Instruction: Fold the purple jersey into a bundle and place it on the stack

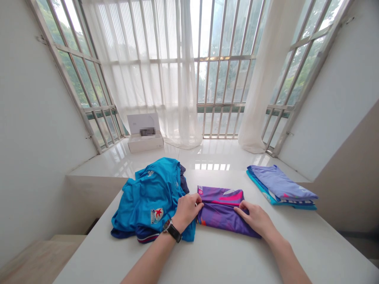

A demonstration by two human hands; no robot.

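Note:
A purple shirt (225,217) with pink markings lies folded into a flat rectangle on the white table (204,260). My left hand (188,211), with a dark watch on its wrist, pinches the shirt's left end along a fold. At the other end, my right hand (254,217) has thumb and fingers closed on the cloth near the same fold. Beside my left hand a loose heap of blue shirts (148,197) spreads over the table's left part, a red and white badge on the top one. Right of my right hand sits a stack of folded shirts (281,187), lilac on top of blue.
Behind the table a glossy white window ledge (180,157) carries an open white box (145,142). White curtains (154,71) hang before the barred windows. Walls stand on both sides, and a brownish surface (35,256) lies lower at the left.

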